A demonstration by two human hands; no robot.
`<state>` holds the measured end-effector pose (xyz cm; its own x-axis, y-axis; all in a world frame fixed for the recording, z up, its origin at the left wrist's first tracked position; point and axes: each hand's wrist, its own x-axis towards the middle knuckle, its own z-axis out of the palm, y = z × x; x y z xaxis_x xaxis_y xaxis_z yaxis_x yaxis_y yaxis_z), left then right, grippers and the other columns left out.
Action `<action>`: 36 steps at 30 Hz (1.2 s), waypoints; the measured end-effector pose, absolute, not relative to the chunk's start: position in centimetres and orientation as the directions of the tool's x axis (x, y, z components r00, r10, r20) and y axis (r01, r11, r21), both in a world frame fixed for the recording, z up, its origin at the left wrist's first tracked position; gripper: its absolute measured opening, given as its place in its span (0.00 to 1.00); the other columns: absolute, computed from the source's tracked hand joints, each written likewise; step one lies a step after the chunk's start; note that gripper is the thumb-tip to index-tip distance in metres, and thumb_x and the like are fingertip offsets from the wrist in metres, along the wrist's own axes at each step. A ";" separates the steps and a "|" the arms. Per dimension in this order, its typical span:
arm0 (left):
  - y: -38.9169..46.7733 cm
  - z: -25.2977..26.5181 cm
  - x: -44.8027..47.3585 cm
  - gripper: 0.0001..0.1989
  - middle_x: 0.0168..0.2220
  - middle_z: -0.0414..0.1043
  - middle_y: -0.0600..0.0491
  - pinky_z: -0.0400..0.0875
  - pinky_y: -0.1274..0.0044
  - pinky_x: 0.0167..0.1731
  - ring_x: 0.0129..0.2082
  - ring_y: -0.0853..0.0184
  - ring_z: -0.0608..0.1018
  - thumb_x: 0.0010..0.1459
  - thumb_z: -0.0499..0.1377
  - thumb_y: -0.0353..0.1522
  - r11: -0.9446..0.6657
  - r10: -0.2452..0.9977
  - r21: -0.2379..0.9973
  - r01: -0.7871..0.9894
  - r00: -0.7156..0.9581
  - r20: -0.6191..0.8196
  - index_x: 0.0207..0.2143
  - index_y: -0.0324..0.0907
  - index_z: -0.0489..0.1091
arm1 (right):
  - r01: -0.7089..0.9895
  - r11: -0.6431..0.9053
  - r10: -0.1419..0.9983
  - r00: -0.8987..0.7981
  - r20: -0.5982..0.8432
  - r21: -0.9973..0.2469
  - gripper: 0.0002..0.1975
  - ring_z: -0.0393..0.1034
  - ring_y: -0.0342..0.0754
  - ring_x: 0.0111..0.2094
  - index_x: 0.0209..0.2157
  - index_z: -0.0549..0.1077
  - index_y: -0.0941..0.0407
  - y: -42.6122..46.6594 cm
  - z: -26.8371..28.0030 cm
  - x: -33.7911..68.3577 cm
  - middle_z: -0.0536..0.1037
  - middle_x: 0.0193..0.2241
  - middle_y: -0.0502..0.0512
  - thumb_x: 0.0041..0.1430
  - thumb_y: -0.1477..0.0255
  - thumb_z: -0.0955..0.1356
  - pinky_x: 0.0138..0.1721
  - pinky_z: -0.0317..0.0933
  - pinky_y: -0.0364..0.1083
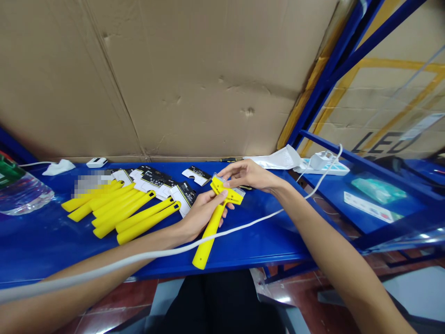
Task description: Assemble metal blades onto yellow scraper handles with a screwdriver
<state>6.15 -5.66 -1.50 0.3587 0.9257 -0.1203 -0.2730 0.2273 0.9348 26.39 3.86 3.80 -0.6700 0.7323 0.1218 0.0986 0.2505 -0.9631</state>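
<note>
Over the front part of the blue table, a yellow scraper (209, 236) points its broad head away from me, its handle slanting down toward my lap. My left hand (204, 211) is closed round the scraper just below the head, thumb on top. Fingers of my right hand (243, 175) pinch the far edge of the head, where a clear plastic strip shows. To the left lie several yellow handles (139, 223), side by side. Black-and-white printed cards (153, 178) are spread behind them, and another card (196, 175) lies just behind my hands.
A white cable (243, 226) runs across in front of the scraper and my left forearm. Behind my right hand are a white packet (274, 159) and a power strip (327, 167). A clear bottle (24, 190) lies far left. Cardboard (208, 83) stands along the back; a blue frame (320, 93) rises at right.
</note>
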 end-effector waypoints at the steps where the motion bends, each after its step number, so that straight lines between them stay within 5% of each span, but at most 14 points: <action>1: -5.6 -1.6 6.1 0.21 0.36 0.79 0.48 0.72 0.80 0.20 0.26 0.71 0.75 0.63 0.70 0.48 0.227 0.925 0.934 -0.275 0.360 -0.119 0.43 0.39 0.76 | 0.093 0.249 0.732 -0.670 0.124 -0.964 0.22 0.79 0.46 0.38 0.48 0.85 0.55 3.9 3.8 26.4 0.87 0.41 0.56 0.51 0.66 0.83 0.41 0.73 0.45; 17: -5.8 -1.4 6.0 0.21 0.36 0.79 0.48 0.72 0.80 0.18 0.26 0.70 0.75 0.61 0.71 0.47 0.191 0.925 0.925 -0.328 0.376 -0.058 0.42 0.39 0.77 | 0.073 0.213 0.758 -0.641 0.117 -0.974 0.23 0.76 0.43 0.31 0.49 0.84 0.56 3.6 3.8 25.8 0.86 0.36 0.54 0.52 0.65 0.83 0.30 0.67 0.41; 24: -6.5 -0.8 6.1 0.19 0.35 0.79 0.50 0.73 0.80 0.18 0.24 0.69 0.77 0.65 0.68 0.47 0.067 0.930 0.936 -0.346 0.363 0.067 0.44 0.40 0.75 | 0.023 0.274 0.751 -0.630 0.199 -0.962 0.16 0.75 0.43 0.30 0.41 0.87 0.56 3.2 4.0 25.7 0.85 0.30 0.52 0.51 0.65 0.84 0.31 0.68 0.42; 36: -7.0 -0.1 6.1 0.20 0.27 0.78 0.50 0.71 0.79 0.16 0.17 0.70 0.75 0.64 0.68 0.48 0.061 0.933 0.957 -0.283 0.357 0.046 0.41 0.38 0.76 | -0.045 0.306 0.775 -0.568 0.276 -0.951 0.15 0.74 0.42 0.29 0.38 0.88 0.54 3.0 3.7 25.0 0.84 0.30 0.51 0.47 0.67 0.85 0.32 0.67 0.42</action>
<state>6.05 -6.99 -0.10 0.3569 0.9330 0.0457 -0.2833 0.0615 0.9571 24.98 2.99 3.69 -0.5683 0.7751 0.2763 -0.0453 0.3058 -0.9510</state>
